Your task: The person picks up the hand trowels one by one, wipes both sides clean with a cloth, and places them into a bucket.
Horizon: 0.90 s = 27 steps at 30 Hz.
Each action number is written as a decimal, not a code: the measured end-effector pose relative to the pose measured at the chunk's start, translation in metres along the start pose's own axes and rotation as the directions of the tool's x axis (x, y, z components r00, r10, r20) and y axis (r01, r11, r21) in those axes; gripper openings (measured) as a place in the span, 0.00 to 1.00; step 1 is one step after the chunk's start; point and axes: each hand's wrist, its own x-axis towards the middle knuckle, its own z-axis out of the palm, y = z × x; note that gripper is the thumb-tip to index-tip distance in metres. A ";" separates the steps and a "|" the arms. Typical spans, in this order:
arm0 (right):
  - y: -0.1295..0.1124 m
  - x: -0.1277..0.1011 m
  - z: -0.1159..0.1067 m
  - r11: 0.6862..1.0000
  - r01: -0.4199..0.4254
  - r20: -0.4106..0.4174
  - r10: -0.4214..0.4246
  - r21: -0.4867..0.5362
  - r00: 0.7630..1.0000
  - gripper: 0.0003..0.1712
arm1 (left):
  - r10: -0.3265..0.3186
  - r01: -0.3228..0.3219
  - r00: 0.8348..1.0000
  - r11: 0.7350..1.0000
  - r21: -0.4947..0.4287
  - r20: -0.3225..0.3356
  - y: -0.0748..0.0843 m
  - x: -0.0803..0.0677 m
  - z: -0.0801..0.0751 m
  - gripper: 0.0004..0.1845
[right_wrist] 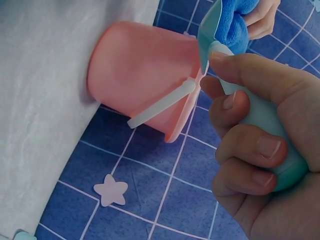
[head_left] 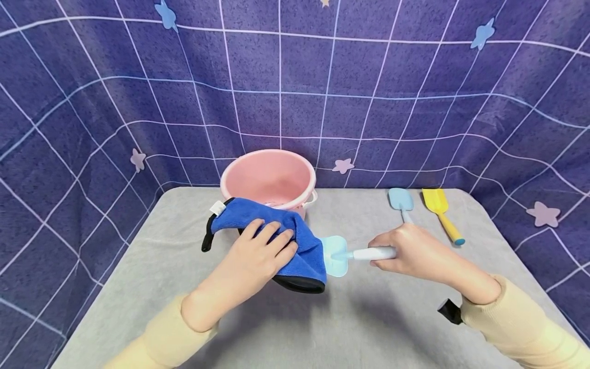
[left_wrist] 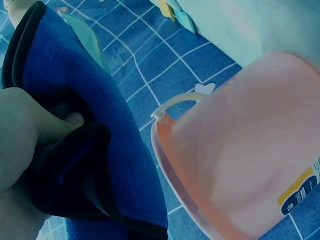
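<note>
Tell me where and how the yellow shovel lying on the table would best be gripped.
The yellow shovel is probably best gripped round its handle, from the near right: the handle angles back toward the person, the blade points away, and a light-blue shovel lies close on its left. The right hand is busy holding another shovel.

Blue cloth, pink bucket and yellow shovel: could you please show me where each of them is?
Blue cloth point(head_left: 308, 258): head view, on the fabric near its lower right end.
Pink bucket point(right_wrist: 142, 70): right wrist view, on its side wall.
Yellow shovel point(head_left: 444, 220): head view, on its handle.
</note>
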 end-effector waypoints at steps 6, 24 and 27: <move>0.001 0.000 -0.003 1.000 -0.008 -0.005 0.008 -0.006 1.000 0.08 | -0.015 0.015 1.000 1.000 0.000 -0.007 -0.007 -0.002 -0.005 0.16; 0.001 0.000 -0.002 1.000 -0.011 -0.016 0.011 -0.010 1.000 0.07 | -0.051 0.051 0.999 0.999 0.001 -0.009 -0.016 -0.018 -0.007 0.17; 0.002 0.000 0.000 1.000 -0.018 -0.009 0.018 -0.008 1.000 0.07 | -0.067 0.067 0.998 0.998 -0.004 0.002 -0.017 -0.023 -0.007 0.18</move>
